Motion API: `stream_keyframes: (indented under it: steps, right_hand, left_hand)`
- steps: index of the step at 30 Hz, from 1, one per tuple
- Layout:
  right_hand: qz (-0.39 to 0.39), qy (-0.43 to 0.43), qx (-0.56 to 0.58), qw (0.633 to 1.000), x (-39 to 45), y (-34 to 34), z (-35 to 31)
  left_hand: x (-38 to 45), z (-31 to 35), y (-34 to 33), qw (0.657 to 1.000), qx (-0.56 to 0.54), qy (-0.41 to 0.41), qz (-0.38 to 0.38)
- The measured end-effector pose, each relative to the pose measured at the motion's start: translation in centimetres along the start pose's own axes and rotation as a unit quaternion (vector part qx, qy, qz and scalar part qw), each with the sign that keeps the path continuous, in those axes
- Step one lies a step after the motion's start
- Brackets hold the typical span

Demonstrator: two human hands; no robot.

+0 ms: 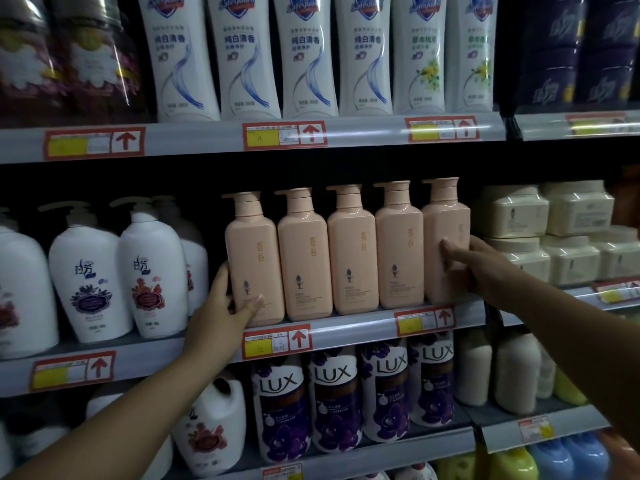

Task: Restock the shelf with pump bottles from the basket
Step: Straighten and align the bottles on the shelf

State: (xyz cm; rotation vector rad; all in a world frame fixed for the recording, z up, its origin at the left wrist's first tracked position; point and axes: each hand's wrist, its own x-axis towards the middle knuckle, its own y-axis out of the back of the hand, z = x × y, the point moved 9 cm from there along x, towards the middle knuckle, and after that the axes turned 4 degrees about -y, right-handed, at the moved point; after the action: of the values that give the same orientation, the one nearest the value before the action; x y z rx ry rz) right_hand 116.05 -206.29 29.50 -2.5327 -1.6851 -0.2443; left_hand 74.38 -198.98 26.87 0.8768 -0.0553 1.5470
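1. The shelf (346, 325) is carrying the task's stock on its middle tier, with a white-bottle tier above and a tier of LUX bottles (346, 393) below. The middle tier's front edge is showing red price tags (277, 341).
2. A row of 5 peach pump bottles (349, 251) is standing upright on that tier, side by side and touching or nearly so, pumps all pointing left. White pump bottles (117, 271) are standing just to the left of the row; cream tubs (543, 233) are stacked just to its right.
3. The leftmost peach bottle (254, 258) is sitting at the shelf's front edge. The left hand (225, 306) is gripping it low on its left side, thumb lying across the front face.
4. The rightmost peach bottle (446, 244) is sitting slightly further back and turned a little. The right hand (474, 261) is holding it at its right side, thumb pressing the front, fingers wrapping behind.
5. Progress, as a judgement: the front row is appearing full, so the work is looking late-stage, with both hands squaring the end bottles into line.
6. The basket is not appearing in view, so any remaining stock cannot be counted. Depth behind the front row is hidden.
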Motion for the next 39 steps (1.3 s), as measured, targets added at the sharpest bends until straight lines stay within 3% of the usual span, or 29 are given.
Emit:
stream_keyframes:
  steps: [4,16,19,22,24,27,30,34,39]
  right_hand:
    - [0.002,0.003,-0.005,1.000,-0.5,-0.1,-0.3]
    - [0.036,-0.011,0.010,0.999,-1.3,0.0,-0.6]
    - [0.117,0.055,-0.049,0.990,-1.9,0.6,-1.4]
    - [0.251,0.171,-0.161,0.939,-4.5,0.9,-3.7]
    - [0.265,0.234,-0.226,0.907,-6.3,-1.2,-5.7]
    - [0.193,0.339,-0.245,0.888,-10.3,-8.7,-9.5]
    - [0.051,0.378,-0.241,0.892,-14.4,-17.9,-11.8]
    - [-0.098,0.331,-0.252,0.904,-16.1,-28.5,-12.3]
    - [-0.148,0.200,-0.219,0.944,-13.5,-37.6,-10.5]
  left_hand:
    - [0.3,-0.6,-0.1,0.999,0.001,0.040,-0.004]
    - [0.2,0.2,0.1,0.999,0.012,0.040,-0.007]
    - [-0.1,0.5,0.0,0.999,0.011,0.028,-0.024]
    - [-0.9,0.5,0.3,1.000,0.008,0.021,-0.014]
    - [-1.5,0.4,1.4,0.999,0.017,0.022,0.023]
    - [-2.2,0.5,3.4,0.997,0.019,0.004,0.071]
    - [-2.9,0.4,5.8,0.994,0.014,-0.027,0.104]
    - [-3.9,-0.9,9.7,0.985,0.031,-0.032,0.165]
    - [-4.2,-3.4,13.8,0.980,0.006,-0.009,0.199]
